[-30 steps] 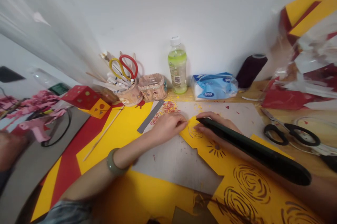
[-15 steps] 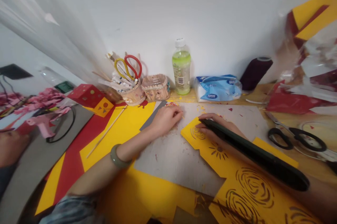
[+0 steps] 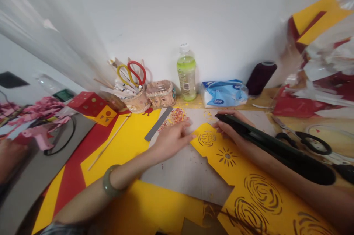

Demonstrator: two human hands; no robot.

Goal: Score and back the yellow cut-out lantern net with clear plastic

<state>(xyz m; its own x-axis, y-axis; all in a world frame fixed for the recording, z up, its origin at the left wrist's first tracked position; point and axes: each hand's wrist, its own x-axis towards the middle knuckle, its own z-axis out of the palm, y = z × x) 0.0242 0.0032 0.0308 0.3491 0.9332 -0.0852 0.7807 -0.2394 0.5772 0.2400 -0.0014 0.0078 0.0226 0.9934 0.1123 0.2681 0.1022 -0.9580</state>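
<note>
My right hand (image 3: 233,128) is closed around a long, dark, tapered tool (image 3: 276,148), whose exact kind I cannot make out. The tool slants across the right side, its narrow tip over a yellow paper sheet (image 3: 240,170) with cut-out rose and sunburst patterns. My left hand (image 3: 173,139), a green bangle on its wrist, hovers or rests by the sheet's upper left corner. Its thumb is stretched toward that edge and apart from the fingers, with nothing seen between them. Red and yellow paper scraps (image 3: 177,115) lie just beyond it, beside a grey strip (image 3: 158,124).
At the back stand a cup of tools (image 3: 136,102), a small basket (image 3: 162,97), a bottle (image 3: 186,76), tissues (image 3: 224,93) and a thread spool (image 3: 261,78). Black-handled scissors (image 3: 315,143) lie right. Left are a pink glue gun (image 3: 40,137) and another person's hand (image 3: 12,154).
My left hand has come back from the scraps toward the patterned sheet's corner, its pinched fingers parting. The scraps now show more fully. The dark tool has shifted slightly right.
</note>
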